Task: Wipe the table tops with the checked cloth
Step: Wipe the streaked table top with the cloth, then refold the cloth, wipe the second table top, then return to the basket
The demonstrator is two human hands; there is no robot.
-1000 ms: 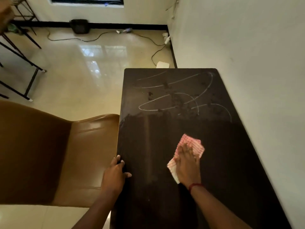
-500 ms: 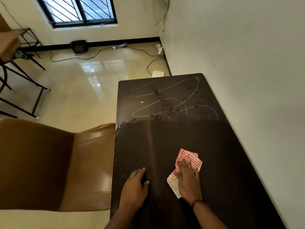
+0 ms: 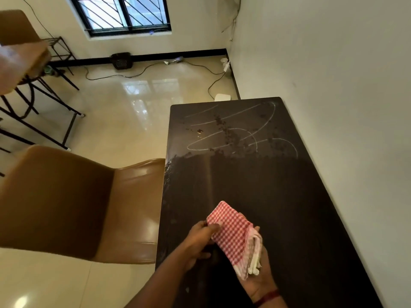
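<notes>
A dark rectangular table top [image 3: 278, 192] stands against the right wall. Its far half carries white chalk scribbles [image 3: 242, 132] and dark crumbs; the near half looks smooth and dull. The red-and-white checked cloth [image 3: 233, 236] is folded and lifted off the table near the front. My right hand [image 3: 259, 283] lies palm up under the cloth and supports it. My left hand [image 3: 200, 238] pinches the cloth's left edge between thumb and fingers.
A brown leather chair [image 3: 73, 203] stands tight against the table's left edge. A white wall [image 3: 344, 85] runs along the table's right side. Black metal table legs [image 3: 44, 103] and cables [image 3: 144, 72] sit on the glossy floor further back.
My right hand has turned palm up and lifted the cloth off the table. My left hand left the table top and took hold of the cloth's edge. The view tilted upward.
</notes>
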